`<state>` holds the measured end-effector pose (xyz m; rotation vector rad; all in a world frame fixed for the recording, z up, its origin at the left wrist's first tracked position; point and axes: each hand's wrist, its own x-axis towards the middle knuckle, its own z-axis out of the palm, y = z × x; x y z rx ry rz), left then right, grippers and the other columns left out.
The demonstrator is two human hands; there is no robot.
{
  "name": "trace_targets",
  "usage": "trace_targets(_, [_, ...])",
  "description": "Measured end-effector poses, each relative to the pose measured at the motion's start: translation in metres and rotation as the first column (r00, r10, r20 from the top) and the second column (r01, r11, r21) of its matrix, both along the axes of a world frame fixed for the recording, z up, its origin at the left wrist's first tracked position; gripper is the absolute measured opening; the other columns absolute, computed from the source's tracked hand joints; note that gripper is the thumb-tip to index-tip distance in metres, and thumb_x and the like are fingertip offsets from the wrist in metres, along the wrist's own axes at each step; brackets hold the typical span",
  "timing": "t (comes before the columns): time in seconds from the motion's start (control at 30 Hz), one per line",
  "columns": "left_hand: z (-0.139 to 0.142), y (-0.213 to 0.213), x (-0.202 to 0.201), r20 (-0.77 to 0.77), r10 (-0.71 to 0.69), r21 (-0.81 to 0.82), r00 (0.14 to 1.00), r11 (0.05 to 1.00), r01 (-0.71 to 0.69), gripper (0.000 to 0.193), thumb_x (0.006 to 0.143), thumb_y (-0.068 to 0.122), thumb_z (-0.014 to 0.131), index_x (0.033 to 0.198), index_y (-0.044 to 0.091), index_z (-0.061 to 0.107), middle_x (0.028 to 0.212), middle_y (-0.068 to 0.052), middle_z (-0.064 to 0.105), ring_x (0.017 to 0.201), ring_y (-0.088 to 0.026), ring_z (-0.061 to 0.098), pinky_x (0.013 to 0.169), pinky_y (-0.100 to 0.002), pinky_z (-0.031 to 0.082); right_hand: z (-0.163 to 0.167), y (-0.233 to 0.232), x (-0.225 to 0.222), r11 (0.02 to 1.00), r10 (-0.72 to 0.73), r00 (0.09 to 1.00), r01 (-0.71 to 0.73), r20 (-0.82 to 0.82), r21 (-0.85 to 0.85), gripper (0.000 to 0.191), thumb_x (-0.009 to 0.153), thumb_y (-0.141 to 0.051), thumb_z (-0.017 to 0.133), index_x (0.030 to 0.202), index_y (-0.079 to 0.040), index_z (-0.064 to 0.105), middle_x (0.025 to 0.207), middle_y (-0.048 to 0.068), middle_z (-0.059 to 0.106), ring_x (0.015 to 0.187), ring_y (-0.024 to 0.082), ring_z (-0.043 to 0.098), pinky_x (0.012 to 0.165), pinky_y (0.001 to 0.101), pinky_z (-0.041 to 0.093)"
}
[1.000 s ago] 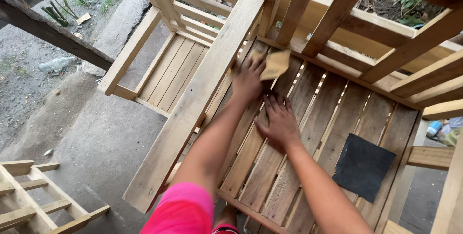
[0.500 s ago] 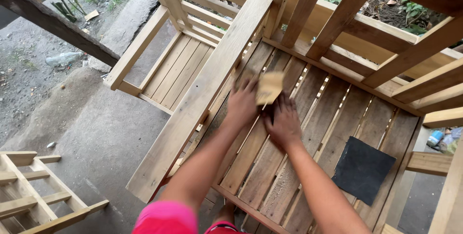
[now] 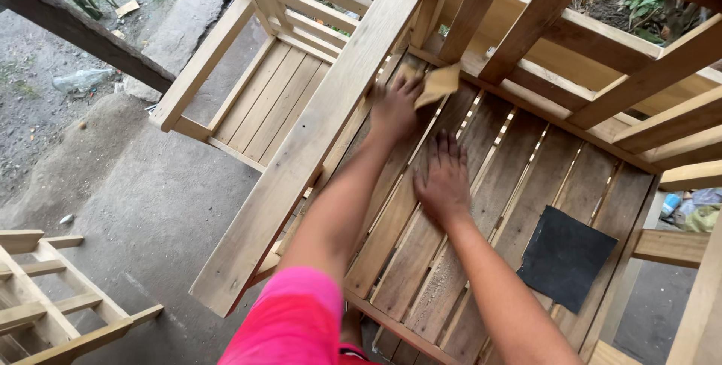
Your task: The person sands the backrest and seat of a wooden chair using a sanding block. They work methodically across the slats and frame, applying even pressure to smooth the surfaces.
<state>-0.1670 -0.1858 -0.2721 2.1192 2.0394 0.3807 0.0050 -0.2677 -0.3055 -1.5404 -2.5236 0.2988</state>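
Observation:
My left hand (image 3: 395, 109) presses a tan sheet of sandpaper (image 3: 438, 83) against the slatted wooden seat (image 3: 481, 184) of a chair, near the back corner by the armrest (image 3: 316, 132). Just below it, my right hand (image 3: 445, 181) lies flat on the slats with its fingers spread and nothing in it. A dark square sheet of sandpaper (image 3: 565, 257) rests on the slats to the right of my right arm.
A second wooden chair (image 3: 259, 94) stands to the left on the concrete floor (image 3: 143, 207). Another wooden frame (image 3: 45, 297) shows at the bottom left. Upright back slats (image 3: 549, 4) rise behind the seat. Dirt and plants lie beyond.
My left hand slid the tan sandpaper back toward me and then away again along the slats. My right hand has stayed flat on the seat, shifting slightly.

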Motion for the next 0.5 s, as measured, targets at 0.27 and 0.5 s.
trace_targets(0.27, [-0.012,-0.075,-0.009,-0.094,0.068,-0.175,0.993,0.981,-0.084,0.062,0.093,0.022,0.048,0.155,0.024,0.042,0.165,0.008,0.029,0.154,-0.019,0.024,0.124,-0.064,0.009,-0.001,0.000,-0.002,0.998,0.029,0.996,-0.023,-0.089,0.061,0.071,0.104,-0.041,0.038,0.157,0.006,0.032,0.166,0.026,0.026,0.157,0.039,0.017,0.128,0.0490,0.008])
trace_targets(0.5, [-0.005,0.014,0.011,0.092,0.113,-0.102,0.989,0.989,-0.103,0.061,0.094,0.015,0.041,0.153,0.025,0.046,0.170,0.013,0.027,0.160,-0.019,0.023,0.112,-0.061,0.032,0.000,-0.002,0.000,0.997,0.047,0.994,-0.041,-0.094,0.064,0.071,0.102,-0.040,0.040,0.155,0.007,0.033,0.164,0.028,0.027,0.154,0.041,0.020,0.125,0.0512,0.012])
